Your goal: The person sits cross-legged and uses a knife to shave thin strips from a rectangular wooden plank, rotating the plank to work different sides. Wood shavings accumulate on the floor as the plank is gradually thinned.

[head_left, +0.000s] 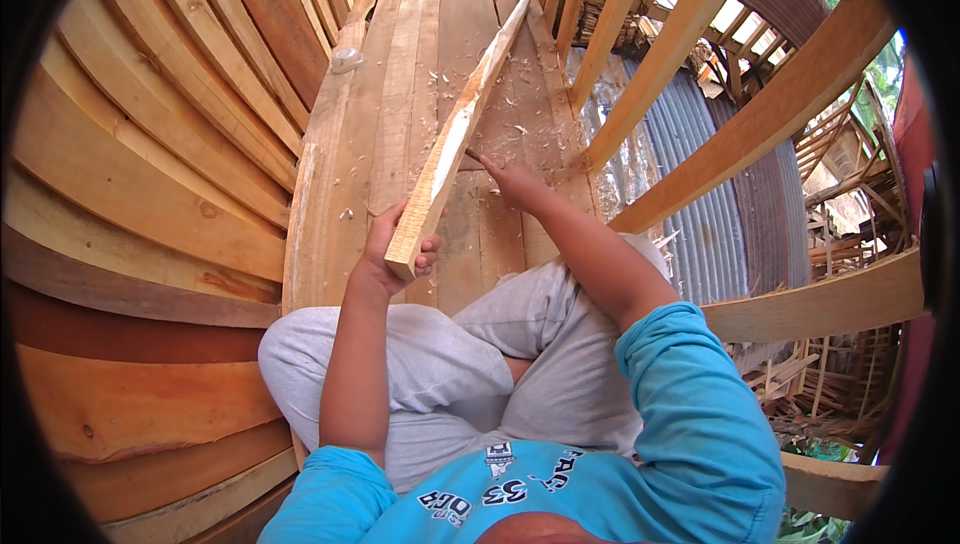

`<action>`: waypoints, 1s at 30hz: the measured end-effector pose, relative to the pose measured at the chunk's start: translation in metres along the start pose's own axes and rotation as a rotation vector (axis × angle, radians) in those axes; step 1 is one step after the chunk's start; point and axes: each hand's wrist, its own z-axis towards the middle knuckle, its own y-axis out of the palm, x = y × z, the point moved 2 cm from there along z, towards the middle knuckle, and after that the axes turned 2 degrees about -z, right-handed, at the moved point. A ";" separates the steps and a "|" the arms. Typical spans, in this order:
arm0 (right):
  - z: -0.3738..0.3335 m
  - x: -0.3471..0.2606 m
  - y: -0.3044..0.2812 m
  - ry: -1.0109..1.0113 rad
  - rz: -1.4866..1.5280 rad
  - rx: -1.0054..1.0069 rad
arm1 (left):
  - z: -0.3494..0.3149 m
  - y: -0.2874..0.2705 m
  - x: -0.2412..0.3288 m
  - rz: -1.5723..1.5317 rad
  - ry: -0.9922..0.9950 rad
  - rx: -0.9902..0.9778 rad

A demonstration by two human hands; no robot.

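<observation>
A long squared length of wood (pixel 450 149) slants up and away from me, its pale cut end nearest. My left hand (pixel 384 244) is wrapped around it close to that end. Much of the upper face looks freshly pared and whitish, and the far part narrows. Just right of the wood, my right hand (pixel 514 184) is closed on a thin, dark, blade-like tool (pixel 473 155). Only a short piece of this tool shows; the wood seems to hide the rest.
Pale shavings (pixel 520 129) lie scattered over the plank floor (pixel 400 94). Upright boards (pixel 150 179) wall the left side, and spaced wooden slats (pixel 690 179) line the right. Corrugated metal sheets (pixel 690 144) show beyond those slats. A small clear object (pixel 346 61) rests at the floor's left edge.
</observation>
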 end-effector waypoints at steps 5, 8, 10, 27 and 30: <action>-0.001 0.054 0.017 0.460 -0.069 -0.101 | 0.000 0.002 0.000 -0.002 0.008 0.003; -0.011 0.083 0.006 0.702 -0.143 -0.093 | -0.001 0.004 0.000 0.006 0.012 -0.002; -0.033 0.126 0.022 0.776 -0.214 0.027 | 0.014 0.016 -0.002 0.010 -0.028 -0.062; -0.029 0.064 -0.008 0.960 -0.217 -0.418 | 0.010 0.004 0.002 0.038 0.011 0.040; -0.036 0.032 -0.001 0.418 -0.207 -0.319 | 0.008 0.004 0.002 0.051 0.009 0.019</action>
